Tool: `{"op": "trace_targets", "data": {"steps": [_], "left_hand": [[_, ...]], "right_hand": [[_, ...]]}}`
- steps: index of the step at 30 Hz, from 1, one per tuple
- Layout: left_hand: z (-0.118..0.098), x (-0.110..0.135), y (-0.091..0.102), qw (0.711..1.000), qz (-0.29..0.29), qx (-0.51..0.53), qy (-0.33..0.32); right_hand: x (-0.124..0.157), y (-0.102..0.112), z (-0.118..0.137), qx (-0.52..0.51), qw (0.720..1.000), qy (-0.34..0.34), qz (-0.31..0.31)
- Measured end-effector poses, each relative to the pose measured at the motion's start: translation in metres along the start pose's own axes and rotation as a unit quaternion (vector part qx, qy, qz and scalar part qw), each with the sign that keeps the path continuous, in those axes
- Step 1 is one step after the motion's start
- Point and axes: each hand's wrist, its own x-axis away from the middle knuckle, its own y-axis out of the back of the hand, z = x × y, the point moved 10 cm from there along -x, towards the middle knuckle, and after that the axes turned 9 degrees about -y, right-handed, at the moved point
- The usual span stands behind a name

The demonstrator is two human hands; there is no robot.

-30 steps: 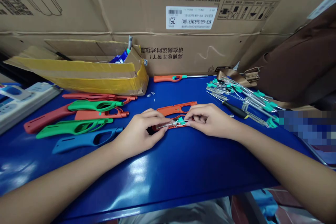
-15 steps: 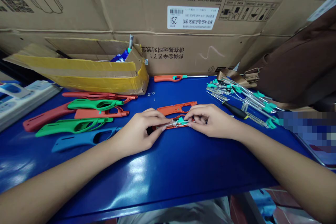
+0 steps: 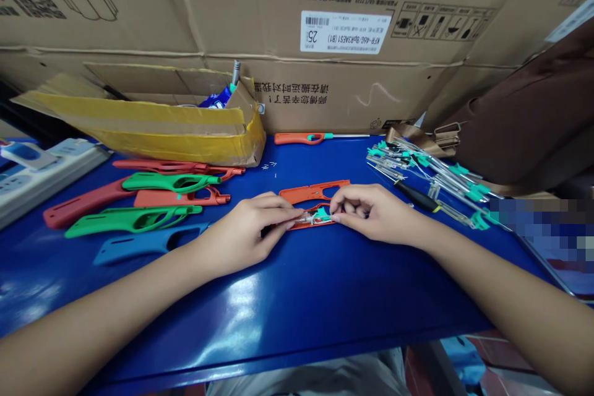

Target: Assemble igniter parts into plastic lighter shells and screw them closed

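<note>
An orange lighter half-shell (image 3: 315,225) lies on the blue table, with a lighter's inner assembly over it: a clear tube, thin white wire and turquoise trigger (image 3: 321,216). My left hand (image 3: 248,229) pinches the clear tube end between thumb and fingers. On the other side, my right hand (image 3: 375,216) is closed at the turquoise end, thumb against curled fingers; its fingertips hide the exact spot it grips. Just behind them rests the matching orange half-shell (image 3: 299,193), untouched by either hand.
Red, green and blue lighter shells (image 3: 134,219) lie left. At right are metal-tubed assemblies (image 3: 445,173) and a black-handled screwdriver (image 3: 417,196). An orange lighter (image 3: 299,138) lies at the back, beside a yellow-taped carton (image 3: 185,133). A power strip (image 3: 55,167) sits far left.
The view has shifted slightly. My right fingertips have moved a little along the turquoise end, showing more of it. The left hand keeps its pinch.
</note>
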Motion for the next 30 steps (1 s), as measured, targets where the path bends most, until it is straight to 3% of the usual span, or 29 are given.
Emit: {"op": "trace_targets", "data": {"steps": [10, 15, 22, 30], "left_hand": [[-0.006, -0.001, 0.000, 0.999, 0.020, -0.031, -0.022], [-0.004, -0.001, 0.001, 0.999, 0.011, -0.034, -0.011], [-0.002, -0.001, -0.002, 0.999, 0.003, -0.047, -0.004], [-0.001, 0.001, -0.006, 0.999, 0.023, -0.048, 0.003]], "right_hand": [[-0.001, -0.001, 0.004, 0.011, 0.999, 0.032, -0.015], [0.000, -0.003, 0.003, 0.009, 1.000, 0.029, -0.005], [0.004, -0.003, 0.013, 0.064, 0.995, 0.077, -0.020], [0.006, -0.003, 0.015, 0.074, 0.992, 0.097, -0.012]]}}
